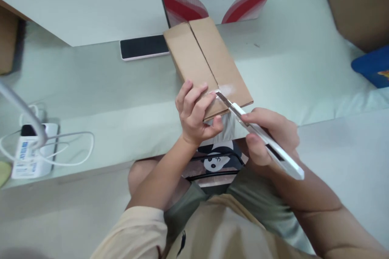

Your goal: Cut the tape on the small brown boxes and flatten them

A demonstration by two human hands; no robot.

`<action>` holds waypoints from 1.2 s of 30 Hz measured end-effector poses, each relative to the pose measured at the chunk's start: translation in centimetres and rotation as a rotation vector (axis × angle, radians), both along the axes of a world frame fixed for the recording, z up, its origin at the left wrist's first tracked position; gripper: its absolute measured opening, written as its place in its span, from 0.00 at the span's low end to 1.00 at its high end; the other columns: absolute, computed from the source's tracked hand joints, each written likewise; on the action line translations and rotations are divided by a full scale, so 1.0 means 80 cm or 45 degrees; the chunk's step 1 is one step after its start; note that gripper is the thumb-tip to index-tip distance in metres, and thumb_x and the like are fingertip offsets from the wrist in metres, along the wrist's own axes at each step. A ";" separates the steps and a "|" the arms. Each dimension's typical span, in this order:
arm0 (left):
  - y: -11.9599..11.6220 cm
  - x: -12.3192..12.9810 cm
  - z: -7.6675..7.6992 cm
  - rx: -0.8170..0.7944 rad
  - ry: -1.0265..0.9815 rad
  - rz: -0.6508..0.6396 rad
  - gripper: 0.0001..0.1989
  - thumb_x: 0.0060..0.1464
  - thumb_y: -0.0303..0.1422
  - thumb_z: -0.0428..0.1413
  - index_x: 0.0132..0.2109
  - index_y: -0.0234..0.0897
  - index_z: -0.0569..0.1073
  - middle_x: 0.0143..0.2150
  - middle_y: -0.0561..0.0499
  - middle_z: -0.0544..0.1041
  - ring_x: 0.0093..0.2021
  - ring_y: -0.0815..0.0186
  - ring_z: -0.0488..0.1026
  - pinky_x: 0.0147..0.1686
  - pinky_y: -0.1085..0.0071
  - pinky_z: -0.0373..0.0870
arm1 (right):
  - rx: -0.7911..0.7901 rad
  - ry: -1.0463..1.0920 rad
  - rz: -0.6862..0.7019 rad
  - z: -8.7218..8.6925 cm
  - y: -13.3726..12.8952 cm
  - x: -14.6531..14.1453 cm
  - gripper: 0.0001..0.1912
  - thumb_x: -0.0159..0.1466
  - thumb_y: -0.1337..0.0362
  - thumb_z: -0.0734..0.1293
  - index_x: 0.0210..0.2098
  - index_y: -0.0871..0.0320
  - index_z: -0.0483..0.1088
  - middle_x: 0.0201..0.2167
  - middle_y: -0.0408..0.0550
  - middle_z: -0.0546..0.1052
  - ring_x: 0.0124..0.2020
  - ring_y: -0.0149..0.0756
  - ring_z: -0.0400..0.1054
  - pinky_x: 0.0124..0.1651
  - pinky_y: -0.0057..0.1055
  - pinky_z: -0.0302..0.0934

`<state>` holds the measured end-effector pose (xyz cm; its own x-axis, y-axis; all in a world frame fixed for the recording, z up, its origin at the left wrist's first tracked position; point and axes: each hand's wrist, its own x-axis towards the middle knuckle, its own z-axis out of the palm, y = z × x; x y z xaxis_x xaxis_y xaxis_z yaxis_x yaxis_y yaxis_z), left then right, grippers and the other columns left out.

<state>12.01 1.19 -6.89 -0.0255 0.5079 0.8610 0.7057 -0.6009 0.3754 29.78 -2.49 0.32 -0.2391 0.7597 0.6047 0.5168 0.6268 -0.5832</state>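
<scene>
A brown cardboard box lies on the table in front of me, its two top flaps meeting along a middle seam. Clear tape shows at the near end of that seam. My left hand grips the box's near left corner, fingers on top and thumb at the near side. In my right hand is a white utility knife with its blade out. The blade tip rests at or just over the taped seam, close to my left fingertips.
Behind the box stands a red and white carton. A black-faced phone-like slab lies left of the box, by a large white panel. A white device with cables sits far left, and a blue object far right.
</scene>
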 end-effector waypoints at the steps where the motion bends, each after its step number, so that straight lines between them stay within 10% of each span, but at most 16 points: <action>1: 0.000 0.000 -0.001 -0.002 0.001 -0.005 0.23 0.64 0.49 0.46 0.56 0.42 0.72 0.55 0.44 0.77 0.65 0.49 0.69 0.66 0.47 0.63 | 0.088 -0.044 0.008 0.005 0.001 -0.005 0.08 0.68 0.61 0.62 0.45 0.50 0.71 0.26 0.41 0.73 0.23 0.31 0.65 0.27 0.31 0.60; 11: -0.001 -0.005 -0.003 -0.004 -0.038 -0.081 0.22 0.64 0.50 0.49 0.57 0.44 0.71 0.55 0.45 0.75 0.65 0.48 0.68 0.67 0.46 0.61 | 0.139 -0.445 0.012 0.032 -0.003 -0.010 0.13 0.63 0.74 0.65 0.44 0.54 0.75 0.19 0.39 0.68 0.20 0.29 0.61 0.27 0.30 0.58; 36: -0.002 -0.019 -0.007 -0.089 -0.007 -0.134 0.25 0.64 0.53 0.48 0.58 0.44 0.71 0.58 0.45 0.75 0.67 0.50 0.66 0.69 0.47 0.60 | 0.229 -0.328 0.225 0.029 -0.019 0.002 0.13 0.59 0.75 0.65 0.43 0.58 0.73 0.21 0.41 0.67 0.23 0.31 0.59 0.28 0.31 0.58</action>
